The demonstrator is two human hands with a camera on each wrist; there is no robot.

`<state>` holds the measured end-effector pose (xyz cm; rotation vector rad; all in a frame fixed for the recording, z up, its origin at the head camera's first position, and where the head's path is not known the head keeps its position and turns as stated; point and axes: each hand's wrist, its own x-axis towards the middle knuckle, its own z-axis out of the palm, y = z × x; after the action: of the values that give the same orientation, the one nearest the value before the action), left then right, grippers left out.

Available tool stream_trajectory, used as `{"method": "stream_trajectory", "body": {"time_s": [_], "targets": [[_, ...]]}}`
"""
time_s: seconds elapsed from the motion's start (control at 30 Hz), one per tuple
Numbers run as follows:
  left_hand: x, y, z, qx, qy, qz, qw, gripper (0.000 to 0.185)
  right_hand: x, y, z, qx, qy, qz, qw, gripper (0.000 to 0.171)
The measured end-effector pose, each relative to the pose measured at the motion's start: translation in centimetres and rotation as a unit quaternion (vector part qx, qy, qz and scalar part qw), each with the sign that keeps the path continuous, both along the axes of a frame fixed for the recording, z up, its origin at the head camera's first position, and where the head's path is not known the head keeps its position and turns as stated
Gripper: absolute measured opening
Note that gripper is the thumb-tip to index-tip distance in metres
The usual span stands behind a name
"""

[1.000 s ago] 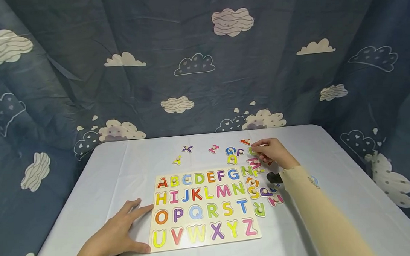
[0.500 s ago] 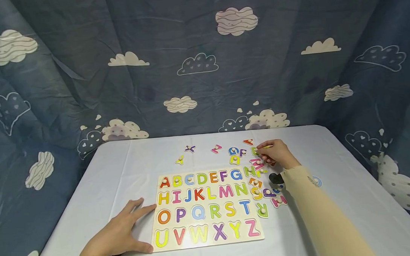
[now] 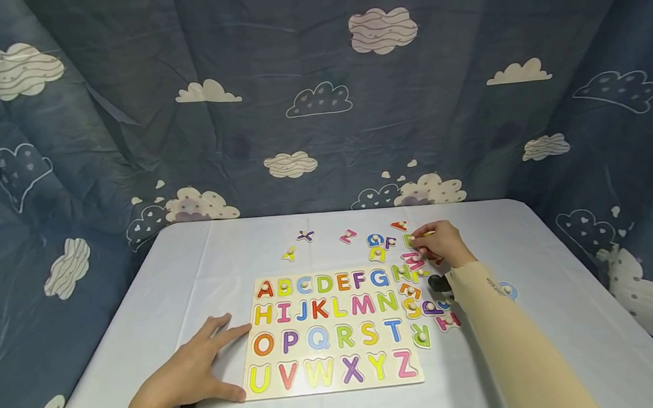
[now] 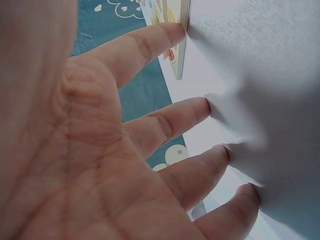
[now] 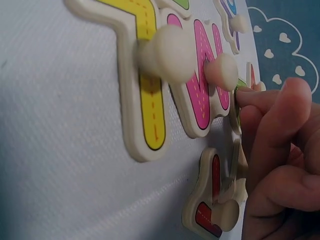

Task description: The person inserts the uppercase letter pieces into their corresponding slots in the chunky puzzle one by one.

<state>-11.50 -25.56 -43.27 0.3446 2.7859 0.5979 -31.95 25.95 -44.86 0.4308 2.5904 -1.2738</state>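
Note:
A wooden alphabet puzzle board [image 3: 331, 331] lies on the white cloth with coloured letters A to Z. My left hand [image 3: 213, 361] rests flat on the cloth, fingers spread, index fingertip [image 4: 175, 31] against the board's edge [image 4: 182, 45]. Beyond the board's far right corner, my right hand [image 3: 422, 241] reaches into a cluster of loose knobbed letters and pinches a green letter piece [image 3: 409, 240], whose edge [image 5: 235, 107] shows between my curled fingers [image 5: 270, 115]. A yellow letter [image 5: 145, 75], a pink letter [image 5: 200, 85] and a red piece [image 5: 212, 202] lie beside them.
More loose letters lie along the board's right side [image 3: 422, 336] and beyond its far edge: a purple X [image 3: 305, 235], a yellow piece [image 3: 289, 253], a pink piece [image 3: 348, 235]. A blue piece [image 3: 508, 290] sits right of my forearm. A cloud-print curtain [image 3: 312, 102] surrounds the table.
My right hand has stayed over the loose letters with its fingertips on the green piece. The left hand has not moved. The view has drifted slightly.

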Motion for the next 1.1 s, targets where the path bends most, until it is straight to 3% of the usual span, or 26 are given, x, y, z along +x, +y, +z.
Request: {"method": "stream_trajectory", "body": {"time_s": [0.6, 1.1], "targets": [[0.0, 0.1, 0.1, -0.003, 0.007, -0.003, 1.0, 0.114, 0.5, -0.3, 0.7, 0.008, 0.018, -0.003, 1.0, 0.034], [0.1, 0.0, 0.1, 0.0, 0.01, -0.008, 0.9999, 0.112, 1.0, -0.3, 1.7, -0.019, 0.007, 0.035, 0.999, 0.037]]}}
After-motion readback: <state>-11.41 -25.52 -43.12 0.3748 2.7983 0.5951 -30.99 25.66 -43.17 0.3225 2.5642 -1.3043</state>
